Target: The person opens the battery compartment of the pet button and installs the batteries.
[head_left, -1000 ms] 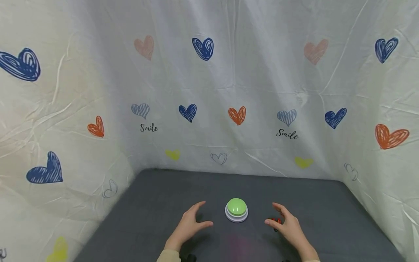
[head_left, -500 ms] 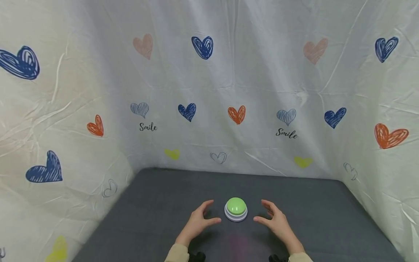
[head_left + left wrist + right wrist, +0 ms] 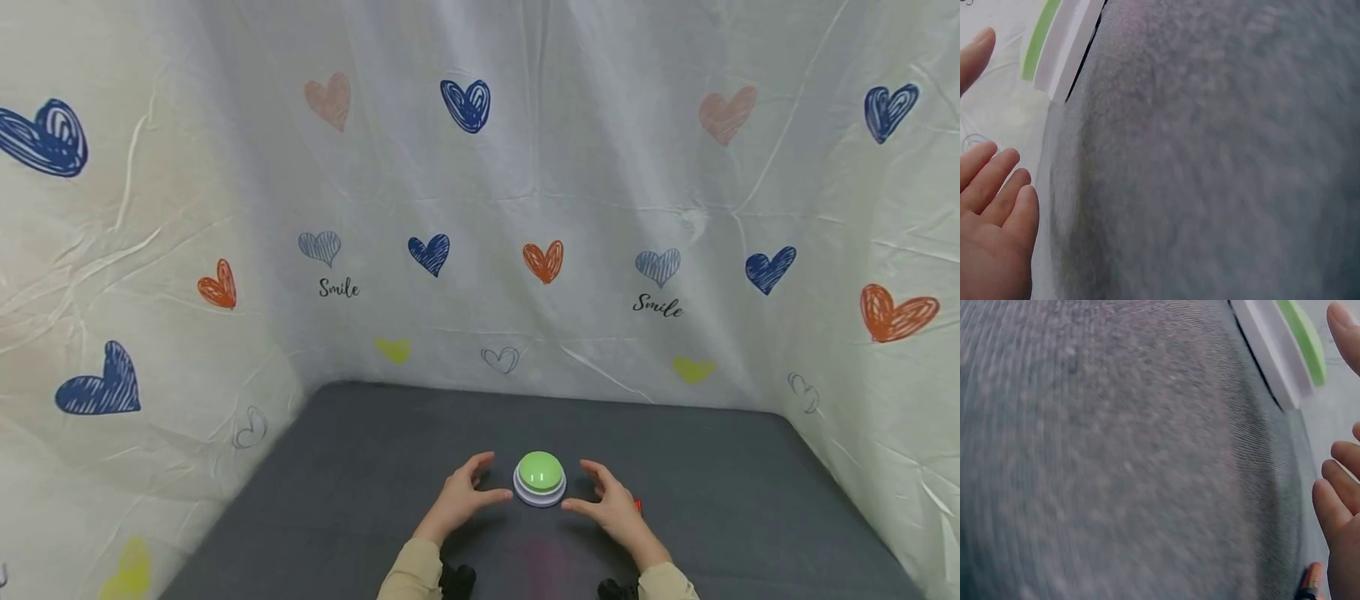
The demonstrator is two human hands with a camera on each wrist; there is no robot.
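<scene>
A round push button (image 3: pixel 540 472) with a green dome on a white base sits on the dark grey table. My left hand (image 3: pixel 459 506) is just left of it, thumb and fingers spread apart in a wide curve. On the other side my right hand (image 3: pixel 611 507) mirrors that pose, its thumb tip close to the white base. Nothing is held in either hand. Both wrist views catch the edge of the button (image 3: pixel 1060 44) beyond the thumb, with the left fingers (image 3: pixel 1000 187) and right fingers (image 3: pixel 1338 487) loosely extended.
A small red-orange item (image 3: pixel 638 506) is mostly hidden behind my right hand; in the right wrist view it looks like an orange-and-black battery (image 3: pixel 1312 581) on the table. White curtains (image 3: pixel 480 192) printed with hearts enclose the grey table (image 3: pixel 420 425) at the back and sides.
Both hands have moved inward from the two sides toward the button, keeping their spread pose. The button stays in place. Less of the red-orange item shows now than a second ago.
</scene>
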